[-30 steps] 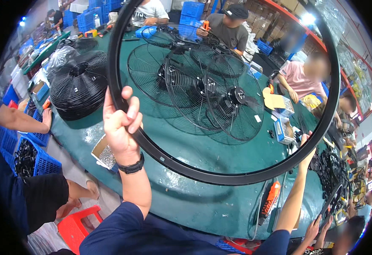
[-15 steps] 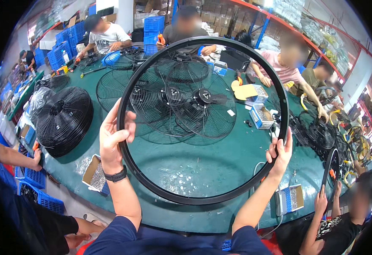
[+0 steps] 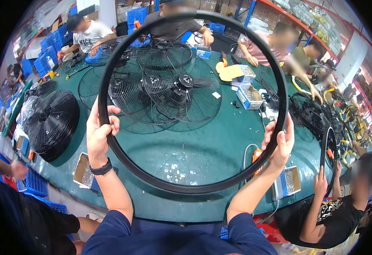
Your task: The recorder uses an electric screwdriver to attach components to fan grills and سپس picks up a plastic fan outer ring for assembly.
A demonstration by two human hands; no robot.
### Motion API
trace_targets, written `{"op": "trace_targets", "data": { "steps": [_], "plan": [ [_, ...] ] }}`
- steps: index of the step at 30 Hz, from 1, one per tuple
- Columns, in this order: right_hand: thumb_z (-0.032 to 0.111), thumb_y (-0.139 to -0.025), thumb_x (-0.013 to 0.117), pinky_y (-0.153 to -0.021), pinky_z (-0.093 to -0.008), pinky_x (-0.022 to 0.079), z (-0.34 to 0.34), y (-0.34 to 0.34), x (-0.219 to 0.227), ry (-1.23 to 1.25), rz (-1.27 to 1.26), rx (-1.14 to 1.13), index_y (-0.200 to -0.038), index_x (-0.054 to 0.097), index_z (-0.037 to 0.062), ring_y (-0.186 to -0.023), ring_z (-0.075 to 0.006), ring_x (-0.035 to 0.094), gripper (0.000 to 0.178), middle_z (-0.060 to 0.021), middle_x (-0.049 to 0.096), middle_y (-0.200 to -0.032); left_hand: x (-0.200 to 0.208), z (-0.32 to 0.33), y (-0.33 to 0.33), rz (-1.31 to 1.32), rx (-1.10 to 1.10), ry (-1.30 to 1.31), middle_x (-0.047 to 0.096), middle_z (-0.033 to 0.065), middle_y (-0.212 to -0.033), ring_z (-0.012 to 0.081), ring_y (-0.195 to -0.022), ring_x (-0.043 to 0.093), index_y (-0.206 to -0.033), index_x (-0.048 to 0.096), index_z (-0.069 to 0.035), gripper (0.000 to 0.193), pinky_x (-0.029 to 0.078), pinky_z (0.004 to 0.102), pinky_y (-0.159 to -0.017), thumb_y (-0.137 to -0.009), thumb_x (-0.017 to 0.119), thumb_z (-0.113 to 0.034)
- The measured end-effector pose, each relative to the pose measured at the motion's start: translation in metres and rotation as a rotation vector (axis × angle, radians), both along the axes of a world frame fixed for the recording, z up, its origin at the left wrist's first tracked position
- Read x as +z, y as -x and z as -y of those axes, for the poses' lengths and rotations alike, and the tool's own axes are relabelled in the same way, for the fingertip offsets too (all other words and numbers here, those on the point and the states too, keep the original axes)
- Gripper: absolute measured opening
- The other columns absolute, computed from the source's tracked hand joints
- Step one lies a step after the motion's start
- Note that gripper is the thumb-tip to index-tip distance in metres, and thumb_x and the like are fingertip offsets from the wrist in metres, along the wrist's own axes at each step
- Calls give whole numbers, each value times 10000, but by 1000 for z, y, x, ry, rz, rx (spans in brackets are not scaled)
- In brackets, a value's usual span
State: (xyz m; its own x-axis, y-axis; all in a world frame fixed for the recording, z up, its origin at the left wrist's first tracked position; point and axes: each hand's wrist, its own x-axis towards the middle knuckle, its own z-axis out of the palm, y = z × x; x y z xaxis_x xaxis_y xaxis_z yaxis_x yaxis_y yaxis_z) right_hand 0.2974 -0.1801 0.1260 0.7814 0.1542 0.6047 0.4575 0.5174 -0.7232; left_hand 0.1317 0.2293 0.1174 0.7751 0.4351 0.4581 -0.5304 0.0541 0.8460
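Note:
I hold up a large black round hoop point(image 3: 186, 188) over the green table, and it frames much of the tabletop. My left hand point(image 3: 97, 138) is closed round its left side, thumb on the near face. On the opposite side my right hand point(image 3: 283, 142) grips the lower right part of the hoop, fingers behind it. Through the hoop, black wire fan grilles point(image 3: 194, 110) and a black fan motor point(image 3: 184, 83) lie on the far part of the table. An orange-handled tool point(image 3: 256, 156) shows beside my right hand, partly covered by the hoop.
A stack of black grilles point(image 3: 52, 127) stands at left. Open boxes of small metal parts point(image 3: 83, 172) point(image 3: 291, 180) flank my arms. Farther boxes point(image 3: 249, 97) and a yellow sheet point(image 3: 228, 72) lie right of the fans. Co-workers surround the table; one at right holds another hoop point(image 3: 323, 157).
The hoop has risen, looks larger and is tilted differently, with both hands still on it. The view has shifted, so the table's things sit farther left. The orange-handled tool now shows near my right hand.

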Motion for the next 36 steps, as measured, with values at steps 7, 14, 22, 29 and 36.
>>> {"op": "trace_targets", "data": {
  "steps": [7,14,22,29,36],
  "plan": [
    [8,-862,576,-341,-185,330,-5,1,0,-24,-149,-232,-1386,328,67,-456,-35,372,583,-70,571,-828,0,12,-7,125,-5,156,535,179,-1189,182,-898,588,-1352,369,24,577,538,302,-716,-807,556,-13],
    [27,-911,508,-367,-214,374,-22,0,-6,-129,-148,-240,-1376,308,50,-504,-68,420,507,-83,543,-826,-1,23,-15,73,12,77,496,178,-1203,139,-689,550,-1436,229,-54,771,442,211,-493,-738,529,83],
    [167,-882,573,-407,-213,467,-13,4,6,63,10,-110,-1363,296,2,-585,-116,539,579,-193,582,-933,4,-4,-2,62,-20,61,556,153,-1105,89,-581,488,-1382,339,-9,755,324,168,-413,-645,465,95],
    [8,-881,541,-372,-216,369,-34,3,2,16,-204,-293,-1397,299,73,-474,-56,379,573,-32,500,-737,-8,-10,-5,172,-41,150,541,203,-1152,170,-749,572,-1379,343,-9,687,497,270,-616,-752,625,-30],
    [112,-925,502,-403,-258,462,-40,-8,-11,-39,-190,-235,-1325,337,27,-520,-101,477,440,-78,520,-768,-6,1,-11,99,-18,104,497,128,-1155,137,-672,530,-1420,267,-24,776,453,242,-536,-696,508,116]
  ]
}}
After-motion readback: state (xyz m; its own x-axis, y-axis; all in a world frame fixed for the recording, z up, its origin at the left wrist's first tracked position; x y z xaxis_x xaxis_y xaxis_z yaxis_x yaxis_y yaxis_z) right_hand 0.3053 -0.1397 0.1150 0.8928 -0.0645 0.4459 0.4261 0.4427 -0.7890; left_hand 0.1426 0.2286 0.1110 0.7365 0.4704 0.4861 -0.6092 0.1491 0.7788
